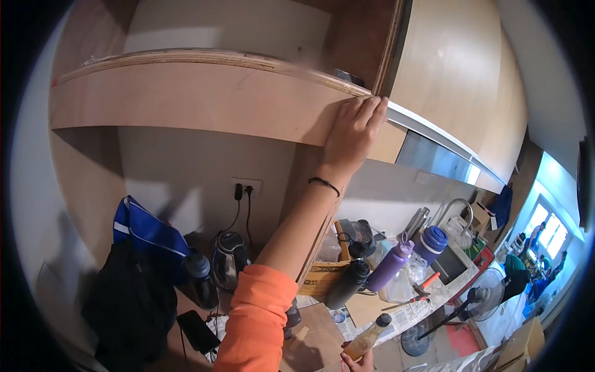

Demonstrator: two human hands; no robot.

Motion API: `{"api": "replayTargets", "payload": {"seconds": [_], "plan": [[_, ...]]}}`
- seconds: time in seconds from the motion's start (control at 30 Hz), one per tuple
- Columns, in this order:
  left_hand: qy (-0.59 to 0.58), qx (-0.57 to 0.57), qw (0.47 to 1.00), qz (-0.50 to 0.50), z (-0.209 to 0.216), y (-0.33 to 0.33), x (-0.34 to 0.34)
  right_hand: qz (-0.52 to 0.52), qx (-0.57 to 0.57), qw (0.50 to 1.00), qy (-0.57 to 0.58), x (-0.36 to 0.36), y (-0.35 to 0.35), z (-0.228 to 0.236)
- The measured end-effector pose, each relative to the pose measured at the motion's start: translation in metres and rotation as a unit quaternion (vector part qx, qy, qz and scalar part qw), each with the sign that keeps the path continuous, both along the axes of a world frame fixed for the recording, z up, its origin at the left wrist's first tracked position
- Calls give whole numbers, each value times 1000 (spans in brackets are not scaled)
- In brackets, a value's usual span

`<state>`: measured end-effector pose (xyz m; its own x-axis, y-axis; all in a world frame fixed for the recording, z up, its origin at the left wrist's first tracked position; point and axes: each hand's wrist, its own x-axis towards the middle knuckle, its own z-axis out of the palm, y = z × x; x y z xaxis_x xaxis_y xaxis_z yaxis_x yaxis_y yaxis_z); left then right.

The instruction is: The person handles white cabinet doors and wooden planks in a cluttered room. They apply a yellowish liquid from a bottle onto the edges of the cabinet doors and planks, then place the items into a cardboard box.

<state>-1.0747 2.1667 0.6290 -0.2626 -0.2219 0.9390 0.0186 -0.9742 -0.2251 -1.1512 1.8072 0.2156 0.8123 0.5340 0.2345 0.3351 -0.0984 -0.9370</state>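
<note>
My left hand (353, 133), with an orange sleeve and a dark band at the wrist, is raised to the plywood cabinet (186, 93). Its fingers curl over the shelf's front edge, where it meets the pale cabinet door (449, 74); the thumb is hidden. Low in the picture, my right hand (359, 363) is closed around a small clear bottle (367, 340) with a dark cap and yellowish contents. Only part of this hand shows above the lower rim. A dark object (348, 77) lies on the shelf near the left hand.
Below stands a counter with a purple bottle (392, 266), a black bottle (348, 285), a cardboard box (319, 279) and orange-handled pliers (424, 285). A fan (486, 294) is at right. A black bag (130, 307), a phone (198, 332) and plugged-in cords sit at lower left.
</note>
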Motion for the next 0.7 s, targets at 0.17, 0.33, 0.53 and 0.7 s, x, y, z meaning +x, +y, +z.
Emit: {"api": "replayTargets", "payload": {"seconds": [0.17, 0.33, 0.53, 0.7], "plan": [[-8, 8, 1000, 4, 1, 2, 1, 0, 20, 1000, 11, -7, 0, 0], [-16, 6, 999, 40, 2, -2, -1, -13, 109, 992, 58, -6, -9, -24], [-25, 3, 998, 53, 3, -3, 0, 38, 283, 867, 409, 11, -32, -75], [-3, -33, 999, 41, 5, -7, 4, -75, 168, 983, 10, -14, -49, -61]]}}
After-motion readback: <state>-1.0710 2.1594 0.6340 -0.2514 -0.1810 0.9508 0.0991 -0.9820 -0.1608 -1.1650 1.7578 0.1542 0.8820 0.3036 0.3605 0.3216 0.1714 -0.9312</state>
